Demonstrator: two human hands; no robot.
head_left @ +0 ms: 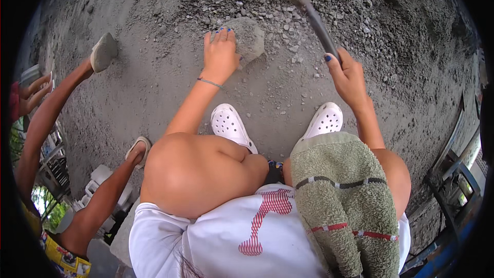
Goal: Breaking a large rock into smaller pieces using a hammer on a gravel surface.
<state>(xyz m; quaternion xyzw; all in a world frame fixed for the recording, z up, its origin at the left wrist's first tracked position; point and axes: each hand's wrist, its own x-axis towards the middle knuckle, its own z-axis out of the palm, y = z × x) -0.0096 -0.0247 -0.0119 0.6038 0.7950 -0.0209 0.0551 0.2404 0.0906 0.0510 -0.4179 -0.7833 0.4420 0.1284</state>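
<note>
My left hand [221, 55] rests on a grey, dusty stone [250, 40], with its fingers spread over the stone's left side. The stone lies on the ground ahead of my feet, beside loose gravel. In my right hand [351, 78] is the dark handle of a claw hammer [320, 27]. The hammer is raised to the right of the stone, its metal head up and away from me. My right fingers wrap round the handle, and the thumb lies along it. The hammer head does not touch the stone.
Broken stone chips [293, 41] and gravel lie around the stone. My white clogs [230, 125] stand apart on the dusty ground. A green towel [339, 201] drapes over my right thigh. At left, another person's legs [51, 108] stretch out. Blue metal framing [453, 185] stands at right.
</note>
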